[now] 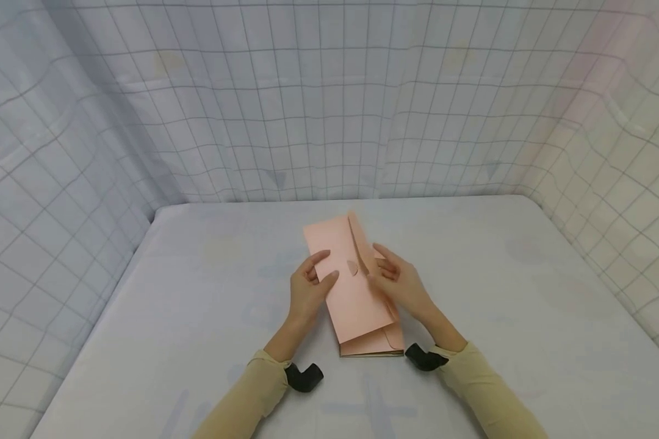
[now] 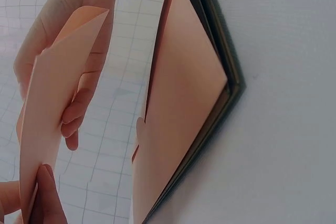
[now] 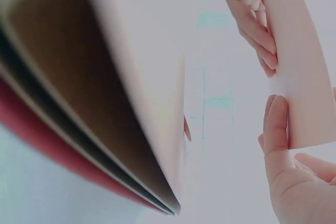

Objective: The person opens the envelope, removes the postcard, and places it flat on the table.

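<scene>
A pink envelope (image 1: 354, 308) is held tilted between both hands, its long flap (image 1: 360, 244) standing partly lifted and a small rounded tab near the middle of the opening. My left hand (image 1: 306, 294) pinches the envelope's left edge, thumb on the front face. At the flap side, my right hand (image 1: 405, 285) pinches the flap edge between thumb and fingers. Below lies a stack of envelopes, topped by another pink envelope (image 2: 184, 87). Dark green edges (image 2: 210, 30) show beneath it in the left wrist view; brown and red layers (image 3: 79, 163) appear in the right wrist view.
The stack rests on a white-covered table (image 1: 198, 317). White curtains with a grid pattern (image 1: 318, 97) hang behind the table and along both sides. A black wrist mount (image 1: 304, 378) sits at the left sleeve, another black mount (image 1: 425, 358) at the right.
</scene>
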Motion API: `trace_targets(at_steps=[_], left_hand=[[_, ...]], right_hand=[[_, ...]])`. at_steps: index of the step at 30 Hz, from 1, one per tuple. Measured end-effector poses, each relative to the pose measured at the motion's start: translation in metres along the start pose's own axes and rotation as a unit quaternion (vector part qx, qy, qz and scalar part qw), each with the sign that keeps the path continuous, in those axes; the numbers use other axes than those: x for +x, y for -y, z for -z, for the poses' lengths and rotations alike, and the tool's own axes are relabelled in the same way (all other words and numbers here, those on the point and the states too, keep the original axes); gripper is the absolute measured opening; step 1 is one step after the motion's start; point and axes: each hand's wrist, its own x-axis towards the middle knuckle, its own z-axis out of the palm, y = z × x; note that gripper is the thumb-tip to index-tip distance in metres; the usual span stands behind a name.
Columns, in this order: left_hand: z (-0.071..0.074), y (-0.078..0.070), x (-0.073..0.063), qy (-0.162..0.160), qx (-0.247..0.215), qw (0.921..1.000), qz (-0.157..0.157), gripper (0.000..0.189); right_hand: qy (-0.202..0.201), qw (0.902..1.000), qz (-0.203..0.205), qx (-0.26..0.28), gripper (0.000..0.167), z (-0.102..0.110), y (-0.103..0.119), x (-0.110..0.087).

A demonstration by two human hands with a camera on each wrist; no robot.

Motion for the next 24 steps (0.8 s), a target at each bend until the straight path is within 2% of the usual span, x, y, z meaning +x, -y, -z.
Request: trace_targets(at_steps=[10, 19, 24], left_hand=[[0.002, -0.002, 0.0, -0.006, 0.007, 1.0, -0.002, 0.047], [0.002, -0.005, -0.001, -0.004, 0.018, 0.9998, -0.005, 0.047], [0.003, -0.006, -0.002, -0.005, 0.017, 0.9998, -0.003, 0.047]], right_hand=[[-0.002, 0.999, 0.04, 0.02, 0.065, 0.006, 0.001, 0.0], [-0.008, 0.9983, 0.042, 0.04, 0.065, 0.01, 0.003, 0.0], [-0.024, 0.9969, 0.063, 0.041, 0.065, 0.012, 0.003, 0.0]])
